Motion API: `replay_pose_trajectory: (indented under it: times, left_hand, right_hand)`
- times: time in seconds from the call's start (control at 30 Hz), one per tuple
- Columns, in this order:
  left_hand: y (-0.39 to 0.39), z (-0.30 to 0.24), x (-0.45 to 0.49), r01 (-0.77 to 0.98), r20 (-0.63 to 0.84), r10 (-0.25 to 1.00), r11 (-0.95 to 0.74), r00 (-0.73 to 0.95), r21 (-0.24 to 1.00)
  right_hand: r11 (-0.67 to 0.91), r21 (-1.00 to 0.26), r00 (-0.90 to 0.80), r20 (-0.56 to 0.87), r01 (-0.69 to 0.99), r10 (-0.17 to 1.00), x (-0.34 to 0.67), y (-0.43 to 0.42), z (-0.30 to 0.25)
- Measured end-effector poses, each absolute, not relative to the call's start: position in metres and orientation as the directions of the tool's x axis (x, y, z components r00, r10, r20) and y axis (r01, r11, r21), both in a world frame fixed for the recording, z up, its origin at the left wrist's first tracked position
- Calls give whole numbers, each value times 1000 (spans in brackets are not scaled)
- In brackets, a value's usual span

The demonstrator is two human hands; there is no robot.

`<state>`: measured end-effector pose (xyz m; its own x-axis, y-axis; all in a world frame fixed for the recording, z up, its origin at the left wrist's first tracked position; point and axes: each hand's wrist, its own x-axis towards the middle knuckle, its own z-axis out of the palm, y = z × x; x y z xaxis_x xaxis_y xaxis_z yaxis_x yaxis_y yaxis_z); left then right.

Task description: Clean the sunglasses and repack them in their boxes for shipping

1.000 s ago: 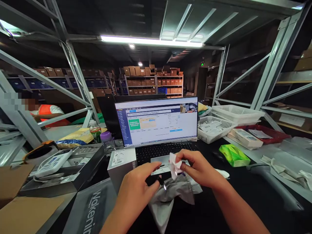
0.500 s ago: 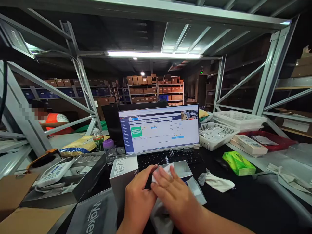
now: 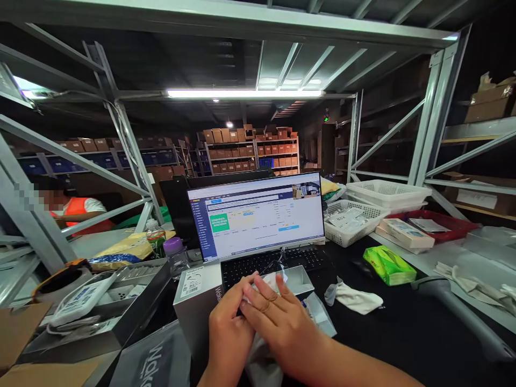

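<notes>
My left hand (image 3: pixel 229 327) and my right hand (image 3: pixel 284 325) are pressed together in front of the monitor, closed around a white cloth (image 3: pixel 273 280). Only its top edge shows past the fingers; anything inside it is hidden. A paler grey cloth (image 3: pixel 261 363) hangs below the palms; whether it is the same piece I cannot tell. Left of my hands stands a tall silver-grey box (image 3: pixel 196 312) with a label on top. Just behind my right fingers sits an open light-grey box (image 3: pixel 301 278), and a clear plastic bag (image 3: pixel 321 314) lies in front of it.
Behind are a keyboard (image 3: pixel 310 259) and a monitor (image 3: pixel 258 217). To the right lie a white glove-like cloth (image 3: pixel 360 299), a green tissue pack (image 3: pixel 389 265), a grey handheld scanner (image 3: pixel 463 312) and white baskets (image 3: pixel 350 236). An open box of parts (image 3: pixel 137 303) stands left; a person (image 3: pixel 76 209) sits beyond.
My right fingers have slid slightly over the white cloth toward my left hand, covering more of it. The whole view has shifted a little, with the scene moving left in the picture.
</notes>
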<state>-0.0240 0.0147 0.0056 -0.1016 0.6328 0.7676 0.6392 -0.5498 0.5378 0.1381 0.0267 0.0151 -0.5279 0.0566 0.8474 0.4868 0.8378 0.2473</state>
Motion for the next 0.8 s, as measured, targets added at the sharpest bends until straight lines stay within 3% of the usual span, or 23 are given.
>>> replay_pose_trajectory:
  times: [0.07,0.17,0.33,0.4,0.47,0.53,0.6,0.7,0.8]
  left_hand:
    - [17,4,-24,656,782,609,-538,-132,529]
    - [20,1,-20,655,790,595,-540,-148,529]
    - [18,4,-15,635,793,579,-544,-188,548]
    - [15,7,-16,636,799,559,-539,-221,553]
    - [12,11,-17,632,794,551,-526,-257,570]
    - [10,14,-18,615,774,563,-511,-288,601]
    - [11,15,-17,583,751,581,-507,-314,635]
    - [14,13,-15,539,729,602,-515,-325,666]
    - [16,8,-10,495,708,633,-528,-313,690]
  right_hand:
    - [839,208,-498,863,503,84,139,30,16]
    - [849,-23,-333,914,527,231,150,48,20]
    - [876,-319,-67,928,363,366,182,76,29]
    - [821,-499,183,866,278,465,193,82,33]
    - [735,-674,346,709,76,615,200,85,38]
    - [598,-785,283,544,-161,790,201,87,41]
    - [415,-854,92,408,-313,909,195,85,42]
    - [157,-871,-133,244,-465,961,174,74,38]
    - [-59,-823,-317,151,-565,936,152,57,31]
